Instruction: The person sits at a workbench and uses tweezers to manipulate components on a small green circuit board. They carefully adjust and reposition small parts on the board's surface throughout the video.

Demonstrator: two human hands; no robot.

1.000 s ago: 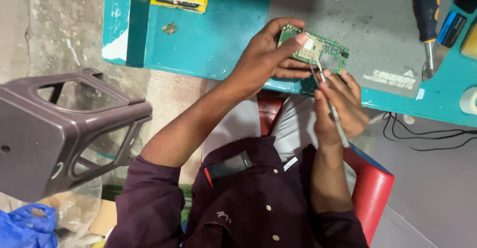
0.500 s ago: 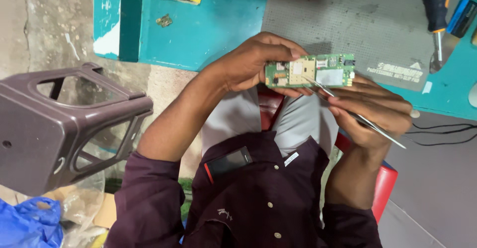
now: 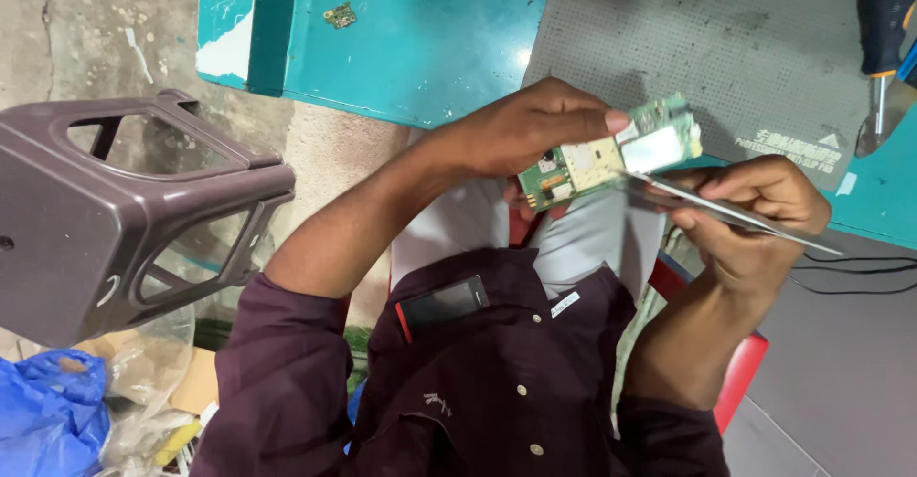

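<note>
Board tilted up since earlier frame; tweezers now lie flatter.
Left hand grips board; right hand pinches tweezers, tip at shield. Shield still seated, work unfinished.

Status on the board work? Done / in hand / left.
Done: the green circuit board is bare, out of any casing and off the grey mat.
In hand: the left hand holds the board up; the right hand holds metal tweezers with the tips at the board's edge.
Left: nothing visibly lifted off yet; a screwdriver lies unused on the bench.
</note>
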